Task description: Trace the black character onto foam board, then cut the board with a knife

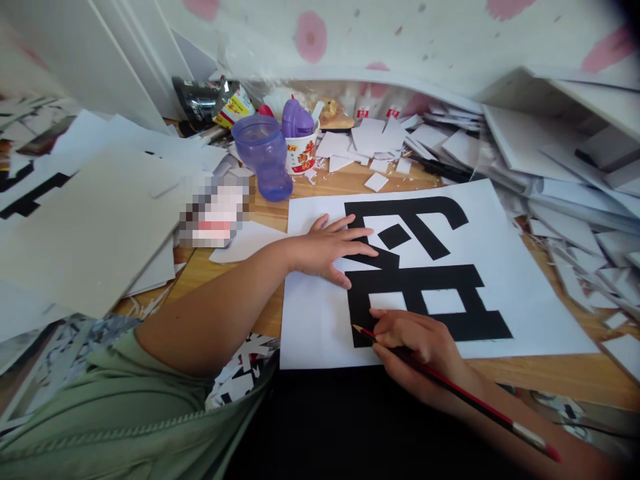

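Sheet [315, 327]: white, flat on bench [560, 377], directly under both hands; long axis approx. L–R.
L hand [334, 250]: palm down, fingers spread, on sheet's L part, tips over upper blk shape [426, 237].
R hand [417, 340]: pinching red/blk pencil [480, 405], over near side of lower blk shape [415, 283].
Pencil tip: at lower shape's L edge, pointing L; R hand nearer; contact w/ paper can't tell.
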{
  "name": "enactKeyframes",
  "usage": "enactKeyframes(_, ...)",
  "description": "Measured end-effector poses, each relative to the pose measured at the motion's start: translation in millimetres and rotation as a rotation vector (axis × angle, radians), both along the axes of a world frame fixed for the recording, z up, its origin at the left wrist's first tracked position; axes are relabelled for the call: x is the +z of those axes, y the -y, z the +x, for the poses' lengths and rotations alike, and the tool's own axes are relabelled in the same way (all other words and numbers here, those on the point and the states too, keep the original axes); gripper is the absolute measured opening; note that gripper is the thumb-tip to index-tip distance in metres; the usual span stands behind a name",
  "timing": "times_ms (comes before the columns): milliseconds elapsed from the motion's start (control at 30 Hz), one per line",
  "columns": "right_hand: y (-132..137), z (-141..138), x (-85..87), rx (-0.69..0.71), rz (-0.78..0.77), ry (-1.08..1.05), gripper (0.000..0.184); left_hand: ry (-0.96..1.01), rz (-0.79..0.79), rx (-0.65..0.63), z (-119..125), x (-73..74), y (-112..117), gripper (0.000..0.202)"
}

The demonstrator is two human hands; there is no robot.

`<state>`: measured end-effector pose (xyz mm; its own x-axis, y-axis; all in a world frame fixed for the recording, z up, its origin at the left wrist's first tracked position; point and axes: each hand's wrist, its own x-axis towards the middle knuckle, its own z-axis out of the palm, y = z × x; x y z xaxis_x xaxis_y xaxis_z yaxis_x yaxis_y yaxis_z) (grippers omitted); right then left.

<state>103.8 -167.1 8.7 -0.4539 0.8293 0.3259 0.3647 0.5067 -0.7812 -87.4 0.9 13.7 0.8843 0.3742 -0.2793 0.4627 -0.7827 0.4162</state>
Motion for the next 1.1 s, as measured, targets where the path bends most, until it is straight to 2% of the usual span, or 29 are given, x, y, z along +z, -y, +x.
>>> enactKeyframes(167,3.5,3.8,-3.1,0.063,-0.045,-0.004,0.018,-0.007,-0.007,0.003,0.7,1.6,0.5,0.07)
enactKeyframes(600,2.1,6.9,-0.6,0.135,-0.011,-0.019,0.02,-0.005,-0.006,0.007,1.5,0.1,-0.7,0.069)
enactKeyframes(900,2.4,7.0,0.4,0.145,-0.011,-0.01,0.019,0.002,0.001,0.006,0.9,-0.4,-0.5,0.071)
enactKeyframes(1100,2.2,5.9,-0.4,0.094,-0.023,-0.061,0.019,0.0,-0.004,0.007,1.2,2.3,0.6,0.071)
